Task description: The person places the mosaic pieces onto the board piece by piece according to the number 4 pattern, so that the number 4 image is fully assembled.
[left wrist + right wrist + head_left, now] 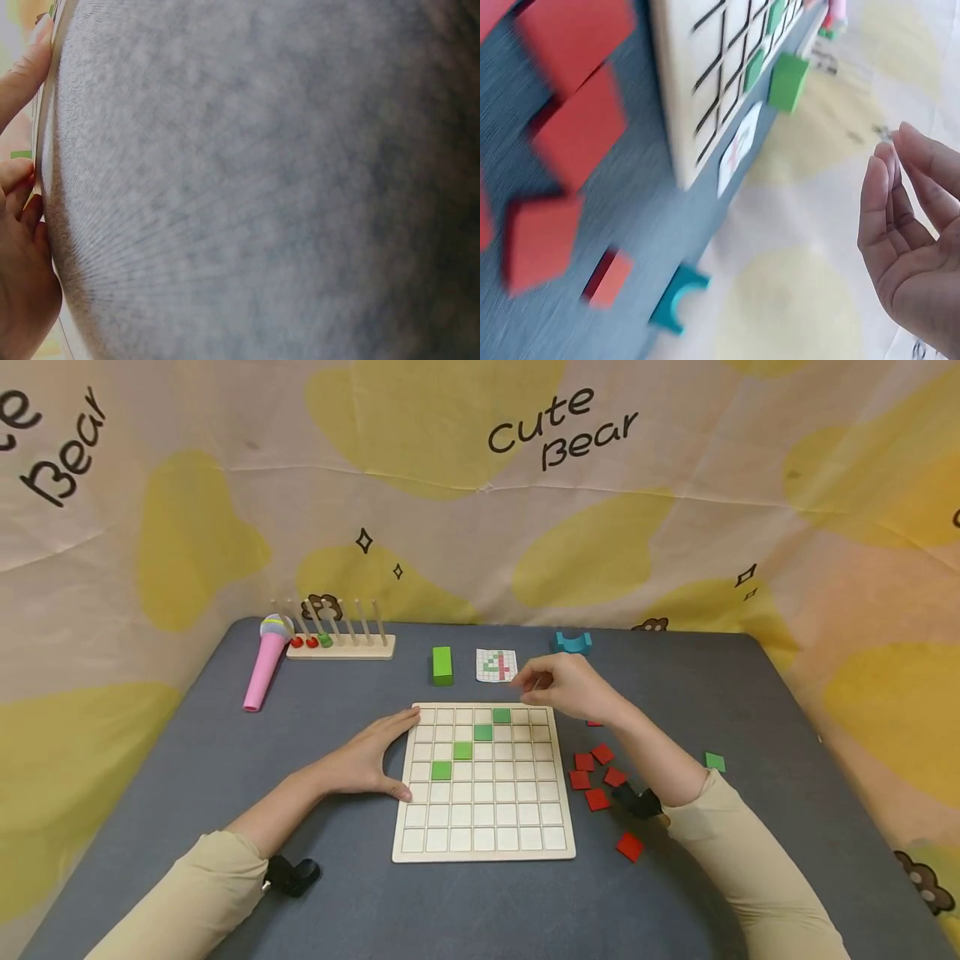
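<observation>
Evidently tile work is under way: a grid board (483, 791) bears four green tiles (462, 751) in a slanting row.
The board lies flat on the grey table (352, 910), with the left hand (366, 757) spread wide and touching its left edge. Just past its top edge, near the right corner, hangs the right hand (566, 683), fingertips drawn close together; whether they hold a tile, I cannot tell. Right of the board lie loose red tiles (597, 799) and, farther out, a spare green square (715, 762). Beyond its top edge sit a patterned card (497, 666), a green block (442, 666) and a blue arch (573, 643). The step in hand looks like setting tiles into cells; the next move seems to call for a fine pinch and a steadied board.
</observation>
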